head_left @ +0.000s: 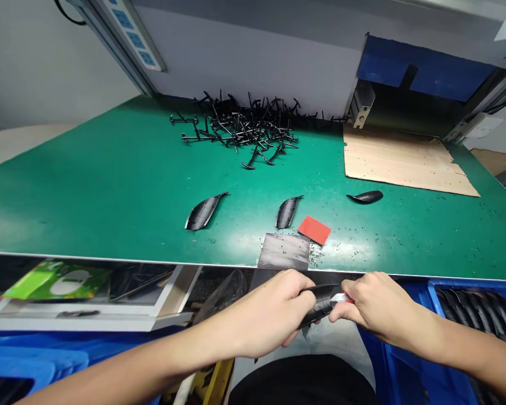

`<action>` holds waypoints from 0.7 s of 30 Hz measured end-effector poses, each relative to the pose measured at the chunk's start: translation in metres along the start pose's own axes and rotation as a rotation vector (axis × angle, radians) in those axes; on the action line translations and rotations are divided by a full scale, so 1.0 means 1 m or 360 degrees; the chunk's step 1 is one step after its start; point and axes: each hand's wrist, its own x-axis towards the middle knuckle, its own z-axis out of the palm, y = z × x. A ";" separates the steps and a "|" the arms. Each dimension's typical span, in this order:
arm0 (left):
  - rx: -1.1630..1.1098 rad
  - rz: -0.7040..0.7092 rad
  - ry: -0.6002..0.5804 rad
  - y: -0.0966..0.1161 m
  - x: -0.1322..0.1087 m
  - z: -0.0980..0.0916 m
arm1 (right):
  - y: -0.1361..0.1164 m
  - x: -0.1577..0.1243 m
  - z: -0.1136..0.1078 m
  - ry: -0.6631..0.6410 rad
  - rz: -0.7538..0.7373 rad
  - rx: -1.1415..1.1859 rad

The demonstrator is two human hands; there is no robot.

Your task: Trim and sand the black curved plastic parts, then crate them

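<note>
My left hand (270, 318) is wrapped round a curved black plastic piece (321, 306) in front of the table's near edge, above my lap. My right hand (377, 306) grips a small tool (339, 298) with red on its handle and a silvery metal end, which meets the piece; its exact kind is hard to make out. Three similar black shells lie on the table: one at left (204, 212), one near the middle (287, 212), and one at right (369, 197). Close by are a red rectangular pad (314, 230) and a grey scuffed sheet (284, 251).
Black branching plastic sprues (253, 126) are heaped at the back of the green table (109, 185). A cardboard sheet (405, 160) lies at the right. Below stand an open drawer (168, 301) at left and a blue bin (438, 292) of black pieces at right.
</note>
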 end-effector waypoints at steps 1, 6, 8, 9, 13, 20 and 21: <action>0.0049 -0.0011 0.0025 0.002 0.001 0.001 | 0.004 -0.002 -0.002 -0.0080 0.0010 0.0148; 0.0092 0.0040 -0.0003 0.015 0.010 0.002 | 0.031 -0.017 -0.018 -0.0312 0.0223 0.1078; 0.0155 0.0103 -0.0004 0.024 0.014 0.004 | 0.036 -0.020 -0.020 -0.0236 0.0354 0.1476; 0.0201 0.0144 0.0012 0.030 0.016 0.004 | 0.036 -0.021 -0.019 -0.0207 0.0380 0.1661; 0.0336 0.0227 -0.0024 0.050 0.021 0.007 | 0.033 -0.019 -0.010 -0.0286 0.0329 0.2134; 0.0433 0.0165 -0.0027 0.062 0.032 0.007 | 0.053 -0.029 -0.010 0.0158 0.0483 0.2337; 0.0448 0.0189 -0.0043 0.063 0.035 0.008 | 0.054 -0.030 -0.012 0.0170 0.0437 0.2301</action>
